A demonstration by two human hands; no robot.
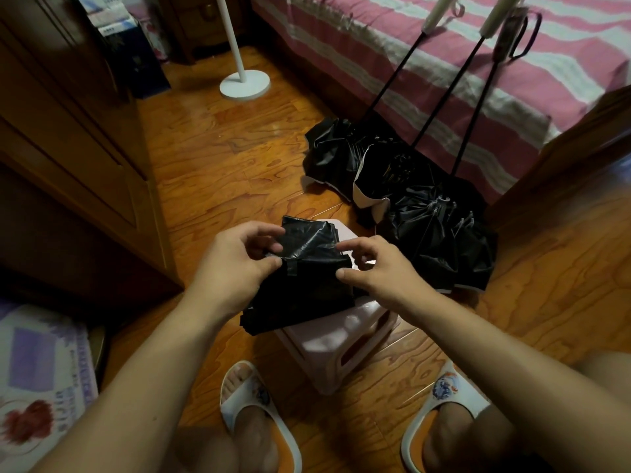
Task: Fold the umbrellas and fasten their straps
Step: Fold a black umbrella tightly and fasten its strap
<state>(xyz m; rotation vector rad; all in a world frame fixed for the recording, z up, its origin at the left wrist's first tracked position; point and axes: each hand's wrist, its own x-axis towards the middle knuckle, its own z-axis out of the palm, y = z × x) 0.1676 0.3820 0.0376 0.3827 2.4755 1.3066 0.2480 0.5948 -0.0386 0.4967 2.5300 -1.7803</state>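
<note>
Both hands, left hand [235,257] and right hand [375,268], pinch one umbrella [307,285]; three umbrellas [409,186] beyond.

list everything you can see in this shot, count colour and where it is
umbrella being folded: 1, black, on the stool between the hands
stool: 1, pale pink, on the floor in front of the feet
unfolded umbrellas: 3, black canopies on the floor, shafts leaning on the bed
bed cover: 1, pink and white stripes, top right
lamp stand: 1, white, round base on the floor, top centre
cabinet: 1, brown wood, left
printed bag: 1, white and purple, bottom left
floor: orange-brown wood
slippers: 2, white, on the feet, bottom
left hand: pinching the black fabric
right hand: fingers curled at the fabric edge
</note>
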